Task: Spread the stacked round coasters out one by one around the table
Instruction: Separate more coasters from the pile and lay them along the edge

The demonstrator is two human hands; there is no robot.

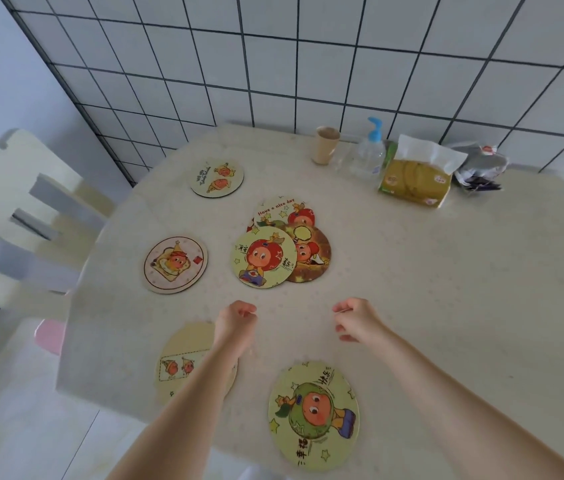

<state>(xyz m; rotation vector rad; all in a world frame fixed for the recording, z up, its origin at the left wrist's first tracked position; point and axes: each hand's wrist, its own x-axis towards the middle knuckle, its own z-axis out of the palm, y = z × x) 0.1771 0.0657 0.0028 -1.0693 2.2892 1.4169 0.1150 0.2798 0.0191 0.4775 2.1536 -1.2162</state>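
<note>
Four coasters already lie singly on the tabletop; the remaining stack, three or four overlapping, sits mid-table. Left hand and right hand hover near it, fingers loosely curled, empty.

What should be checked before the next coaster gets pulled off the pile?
1. Left hand free: ok, loosely curled, holding nothing.
2. Right hand free: ok, nothing in it.
3. Pile left to spread: ok, at least three coasters overlap at mid-table.
4. Top coaster unobstructed: ok, it lies uppermost.
5. Bare table for placing: ok, right side open.
6. Exact pile count: cannot tell.
</note>
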